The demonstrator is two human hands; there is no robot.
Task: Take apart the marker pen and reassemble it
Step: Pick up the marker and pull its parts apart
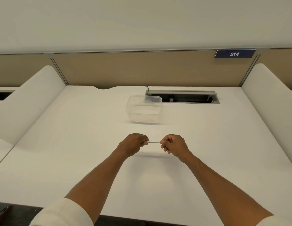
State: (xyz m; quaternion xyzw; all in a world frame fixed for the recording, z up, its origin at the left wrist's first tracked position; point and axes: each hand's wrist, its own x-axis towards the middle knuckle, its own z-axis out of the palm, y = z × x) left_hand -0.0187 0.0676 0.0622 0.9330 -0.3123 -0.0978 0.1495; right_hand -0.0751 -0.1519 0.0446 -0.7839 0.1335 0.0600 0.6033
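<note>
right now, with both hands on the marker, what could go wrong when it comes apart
The left hand and right hand each grip one end of the white marker pen, held above the table. If it separates suddenly, a small part could slip free and roll on the bare tabletop. The clear container stands well behind the hands, too far to catch anything. Ink could mark the white surface.

both hands, left hand and right hand, close on the ends of a white marker pen above the tabletop, seemingly still whole; clear container beyond.
</note>
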